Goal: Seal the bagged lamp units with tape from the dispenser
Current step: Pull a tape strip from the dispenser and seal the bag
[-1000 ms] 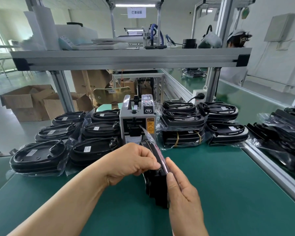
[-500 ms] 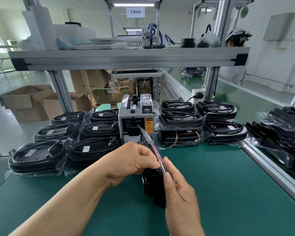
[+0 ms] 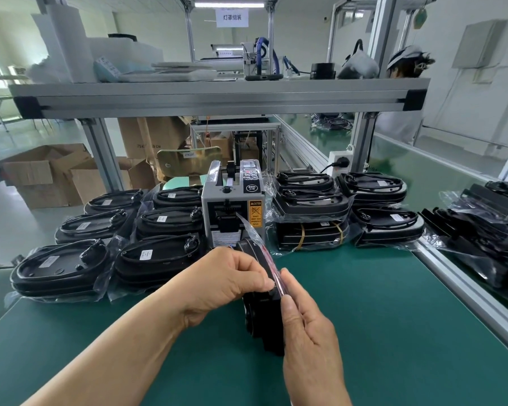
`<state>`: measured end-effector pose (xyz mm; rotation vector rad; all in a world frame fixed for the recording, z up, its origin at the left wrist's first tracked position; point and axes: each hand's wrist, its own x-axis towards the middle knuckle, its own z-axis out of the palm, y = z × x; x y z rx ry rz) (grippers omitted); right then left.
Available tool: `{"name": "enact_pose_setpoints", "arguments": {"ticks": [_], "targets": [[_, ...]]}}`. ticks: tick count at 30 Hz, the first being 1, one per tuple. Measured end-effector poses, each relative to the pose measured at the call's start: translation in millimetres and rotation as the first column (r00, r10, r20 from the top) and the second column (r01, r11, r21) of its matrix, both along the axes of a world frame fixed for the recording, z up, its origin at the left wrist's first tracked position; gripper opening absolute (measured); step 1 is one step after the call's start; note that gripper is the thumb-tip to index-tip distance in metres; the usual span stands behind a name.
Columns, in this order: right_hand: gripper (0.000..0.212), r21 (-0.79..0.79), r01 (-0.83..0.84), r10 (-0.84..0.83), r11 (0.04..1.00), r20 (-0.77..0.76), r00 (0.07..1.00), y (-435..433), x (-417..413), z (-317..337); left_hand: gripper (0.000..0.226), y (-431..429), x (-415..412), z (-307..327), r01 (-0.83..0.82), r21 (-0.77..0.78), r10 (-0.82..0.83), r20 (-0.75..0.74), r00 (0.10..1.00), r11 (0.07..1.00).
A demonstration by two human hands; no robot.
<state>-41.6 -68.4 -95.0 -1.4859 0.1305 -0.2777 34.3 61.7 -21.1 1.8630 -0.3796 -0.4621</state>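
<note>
left grip (image 3: 223, 284) is curled tight, pinching the clear top edge of the bagged lamp unit (image 3: 257, 317). the unit stands on edge on the green bench (image 3: 378, 317), just in front of the tape dispenser (image 3: 232, 206). right grip (image 3: 308, 332) pinches the same bag edge from the near side, thumb laid along it. the dispenser bears a yellow "caution" label and a black "semi" sticker. stacked bagged units (image 3: 164, 259) lie on either side of it. a hanging sign (image 3: 232, 17) reads 灯罩组装. cardboard boxes (image 3: 47, 174) sit on the floor at left.
</note>
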Motion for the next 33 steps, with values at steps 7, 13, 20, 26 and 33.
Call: {"name": "enact_pose_setpoints", "arguments": {"ticks": [7,13,20,26,33], "targets": [[0.038,0.029,-0.013,0.014,0.999,-0.020,1.000,1,-2,4,0.010,-2,0,-5,-0.040,0.022,0.039,0.045,0.998,0.999],[0.039,0.021,-0.006,0.007,1.000,-0.018,1.000,1,-2,5,0.013,-5,-2,-6,-0.072,0.030,0.070,0.087,0.994,0.997],[0.038,0.003,0.000,0.000,1.000,-0.005,1.000,0,-2,5,0.016,-7,-5,-11,-0.136,0.050,0.126,0.170,0.977,0.989],[0.038,-0.011,0.008,-0.008,1.000,0.010,1.000,-1,-3,6,0.019,-15,-12,-26,-0.320,-0.034,0.321,0.140,0.937,0.947],[0.039,-0.036,-0.004,0.005,0.999,0.028,1.000,-1,1,1,0.027,-29,-17,-39,-0.482,-0.052,0.480,0.227,0.847,0.875]]}}
